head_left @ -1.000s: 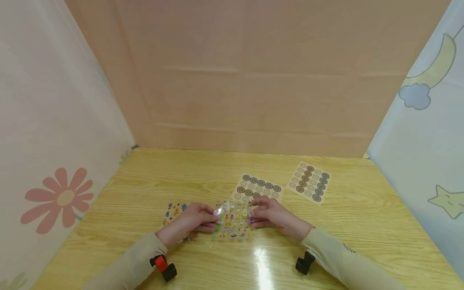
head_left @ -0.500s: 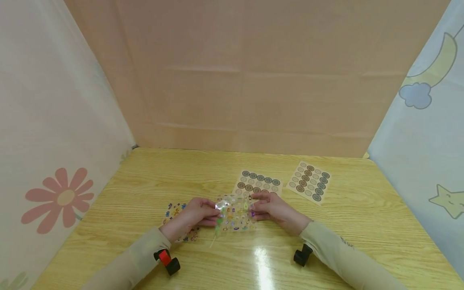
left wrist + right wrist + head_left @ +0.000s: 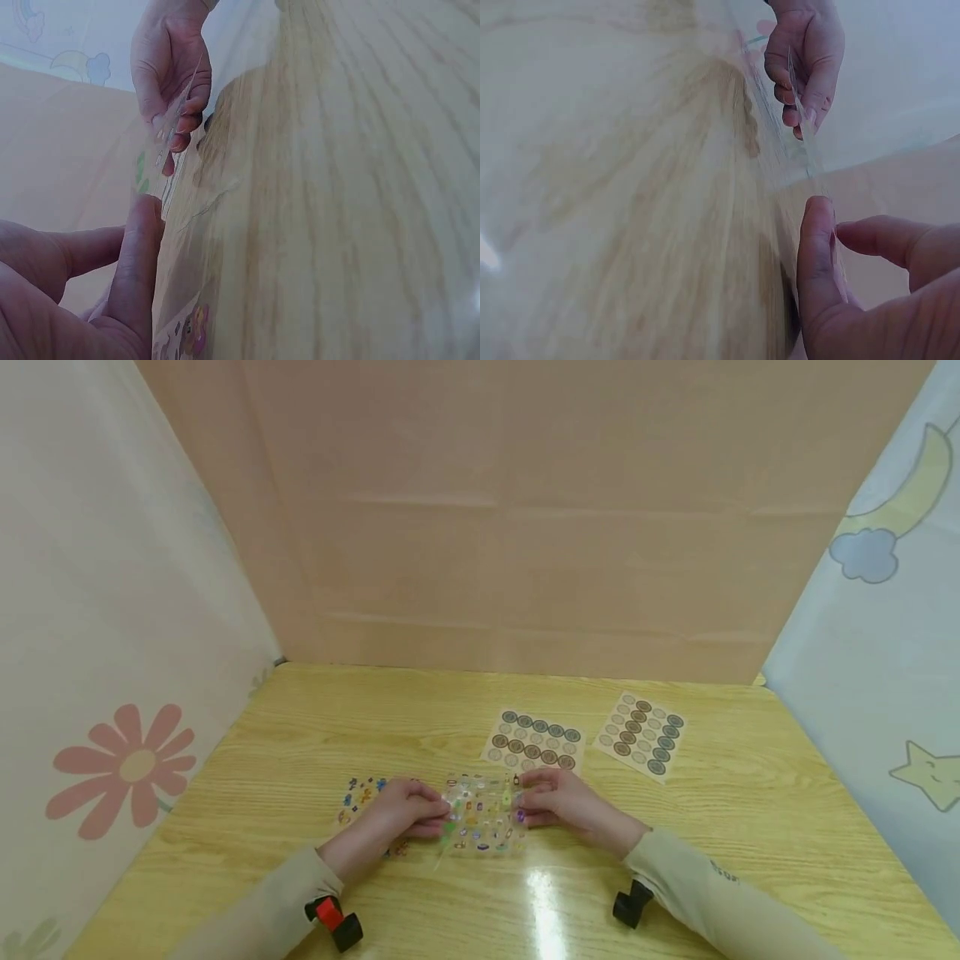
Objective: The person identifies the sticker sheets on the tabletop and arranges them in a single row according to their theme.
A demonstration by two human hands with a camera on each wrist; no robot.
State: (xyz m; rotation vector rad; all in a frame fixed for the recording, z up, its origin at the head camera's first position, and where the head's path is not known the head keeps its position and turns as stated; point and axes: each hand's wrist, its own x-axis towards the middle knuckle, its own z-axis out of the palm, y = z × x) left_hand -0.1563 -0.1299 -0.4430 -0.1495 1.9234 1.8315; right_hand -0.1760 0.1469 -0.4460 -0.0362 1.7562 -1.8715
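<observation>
A thin clear sticker sheet [image 3: 483, 817] with rows of small colourful gem-like stickers is stretched between both hands, close over the table. My left hand [image 3: 397, 818] pinches its left edge between thumb and fingers. On the opposite edge, my right hand [image 3: 576, 808] does likewise. Seen edge-on in the right wrist view, the clear sheet [image 3: 814, 154] tilts up from the wood. Partly hidden beneath my left hand and forearm lies another sheet [image 3: 365, 795] with blue, orange and pink figure stickers. Just beyond the right fingers is a paper sheet [image 3: 534, 741] of round coin-like stickers, its near edge covered.
A second sheet of coin-like stickers [image 3: 642, 735] lies farther right on the wood-grain table [image 3: 375, 718]. A plain tan backdrop [image 3: 480, 568] closes the far side, with patterned panels left and right. Black camera mounts sit on both wrists.
Both hands raised the clear sheet slightly away from me, then brought it back down to about where it was. The nearer coin-sticker sheet has shifted a little farther back.
</observation>
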